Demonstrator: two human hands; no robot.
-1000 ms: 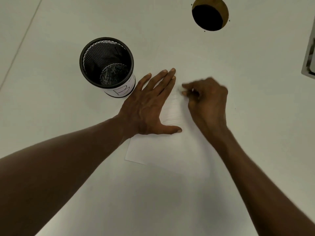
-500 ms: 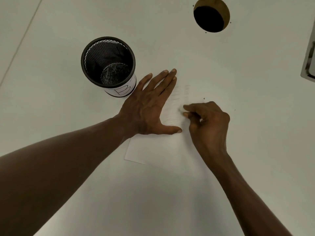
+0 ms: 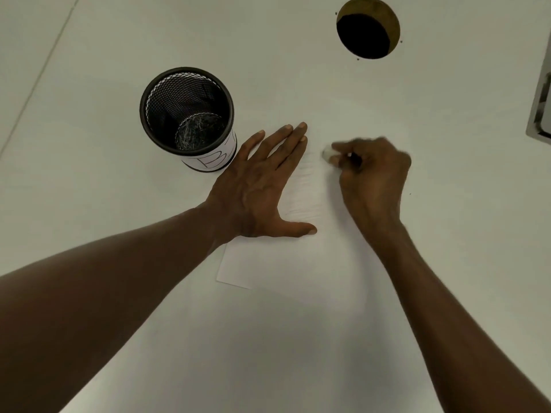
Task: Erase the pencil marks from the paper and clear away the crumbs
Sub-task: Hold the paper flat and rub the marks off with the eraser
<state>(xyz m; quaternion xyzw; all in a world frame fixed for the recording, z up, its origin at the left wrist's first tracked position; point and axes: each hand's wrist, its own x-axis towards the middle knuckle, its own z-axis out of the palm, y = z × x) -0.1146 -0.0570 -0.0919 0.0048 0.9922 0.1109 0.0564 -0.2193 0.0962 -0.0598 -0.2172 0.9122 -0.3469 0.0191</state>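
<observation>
A white sheet of paper [image 3: 292, 263] lies on the white table, hard to tell from it. Faint pencil lines [image 3: 307, 192] show on the sheet between my hands. My left hand [image 3: 262, 186] lies flat on the paper's left part, fingers spread, pressing it down. My right hand [image 3: 372, 174] is closed around a small white eraser [image 3: 327, 151], whose tip sticks out past the fingertips and touches the paper near its far end. The hand is motion-blurred. No crumbs can be made out.
A black mesh pen cup [image 3: 187, 117] with a white label stands just left of my left hand. A round cable hole [image 3: 368, 28] opens in the table at the far right. A grey metal object [image 3: 541, 108] sits at the right edge.
My right hand with the eraser moved toward me half a second ago and has now slid back away to the far end of the marks. My left hand stayed put.
</observation>
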